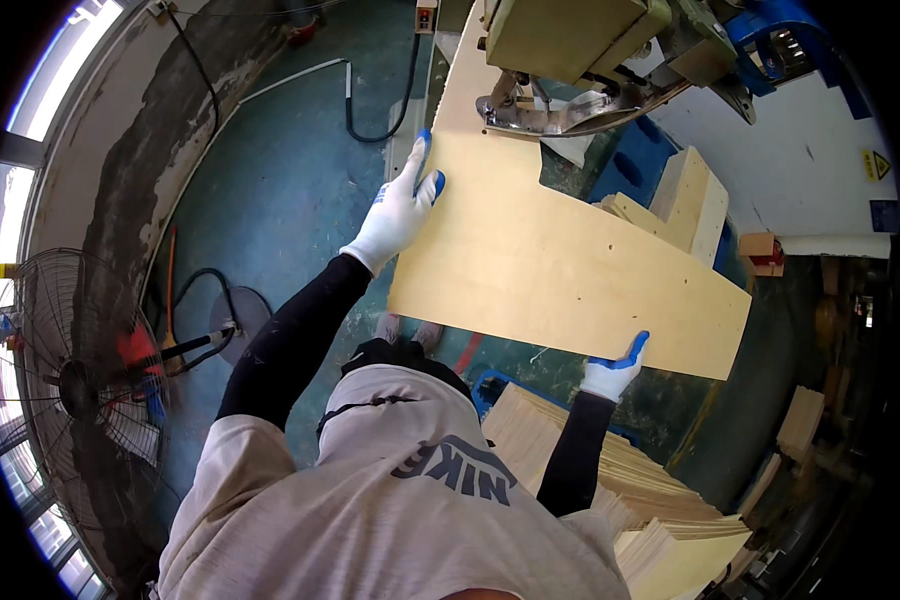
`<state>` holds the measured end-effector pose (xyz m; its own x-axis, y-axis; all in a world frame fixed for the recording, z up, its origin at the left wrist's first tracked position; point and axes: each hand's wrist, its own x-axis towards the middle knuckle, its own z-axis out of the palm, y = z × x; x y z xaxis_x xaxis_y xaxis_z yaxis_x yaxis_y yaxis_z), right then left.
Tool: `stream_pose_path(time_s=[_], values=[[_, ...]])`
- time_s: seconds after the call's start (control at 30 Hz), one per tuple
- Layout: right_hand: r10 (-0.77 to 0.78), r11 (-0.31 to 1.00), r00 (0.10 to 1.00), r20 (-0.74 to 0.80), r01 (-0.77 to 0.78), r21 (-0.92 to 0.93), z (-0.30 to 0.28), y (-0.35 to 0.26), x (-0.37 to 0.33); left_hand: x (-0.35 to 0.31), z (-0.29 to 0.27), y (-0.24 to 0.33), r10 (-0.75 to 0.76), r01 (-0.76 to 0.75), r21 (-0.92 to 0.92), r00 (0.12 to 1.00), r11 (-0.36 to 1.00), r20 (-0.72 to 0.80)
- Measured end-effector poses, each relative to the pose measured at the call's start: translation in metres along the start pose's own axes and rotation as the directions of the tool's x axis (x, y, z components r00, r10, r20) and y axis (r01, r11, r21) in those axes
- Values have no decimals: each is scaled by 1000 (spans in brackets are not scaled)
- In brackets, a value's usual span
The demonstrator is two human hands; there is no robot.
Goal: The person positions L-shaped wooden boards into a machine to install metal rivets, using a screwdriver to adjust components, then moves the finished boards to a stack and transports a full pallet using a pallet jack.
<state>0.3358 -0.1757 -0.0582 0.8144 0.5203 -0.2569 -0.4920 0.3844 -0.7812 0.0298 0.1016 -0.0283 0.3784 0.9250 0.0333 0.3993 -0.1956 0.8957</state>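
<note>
A large, pale yellow plywood panel with a cut-out corner lies across the middle of the view, between both my hands. My left hand, in a white glove with blue fingertips, grips the panel's left edge, thumb and fingers around the rim. Gloved the same way, my right hand holds the near edge toward the right, its thumb on top and its fingers hidden beneath. At the far end the panel sits under the metal guard and working head of a green machine. A few small dark holes show in the panel's face.
Stacked plywood pieces stand close by my right side. Behind the panel, more wooden pieces rest by a blue pallet. A large caged fan is at the left, near a round-based stand. A black hose hangs near the machine.
</note>
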Motion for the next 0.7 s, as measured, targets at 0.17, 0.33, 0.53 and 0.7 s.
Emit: stream_pose_path(time_s=[0.17,0.33,0.53,0.7], values=[[-22,995,1000,-1,21,-99,-8,1,17,11,-9,21,-136,135,17,988,991,69],[95,995,995,-33,-95,-1,-9,-9,25,16,-16,44,-274,275,20,947,961,170],[98,994,989,-111,-102,-34,9,-15,11,15,-13,20,-117,114,62,993,991,36],[86,993,994,-64,-90,-73,1,-13,13,16,-14,22,-192,188,54,978,981,85]])
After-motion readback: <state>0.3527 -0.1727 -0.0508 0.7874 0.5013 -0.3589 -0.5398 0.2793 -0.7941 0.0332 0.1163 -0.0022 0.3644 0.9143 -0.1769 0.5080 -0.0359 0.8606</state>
